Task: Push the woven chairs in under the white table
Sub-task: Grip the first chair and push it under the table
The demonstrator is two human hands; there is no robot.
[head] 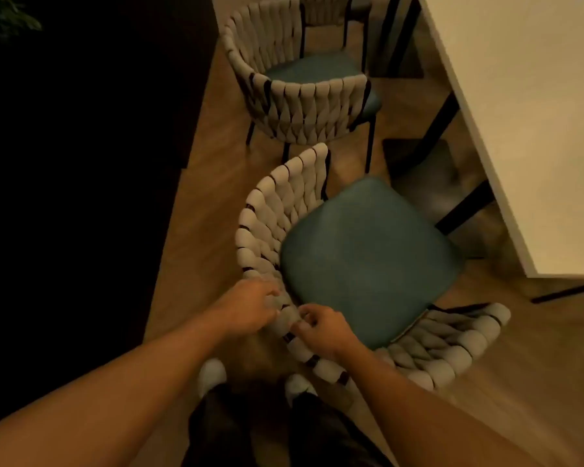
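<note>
The nearest woven chair [368, 251] has a teal seat and a curved backrest of thick pale braid. It stands on the wooden floor just left of the white table [533, 96], its seat facing the table's edge. My left hand [250, 308] and my right hand [324, 326] both grip the top of its backrest, close together. A second woven chair [304, 96] of the same kind stands further away, apart from the table. The back of a third woven chair [321, 8] shows at the top edge.
Black table legs [435, 129] stand on the floor under the table's left edge. A dark wall or panel [81, 163] fills the left side. My feet in pale shoes [213, 372] are right behind the near chair.
</note>
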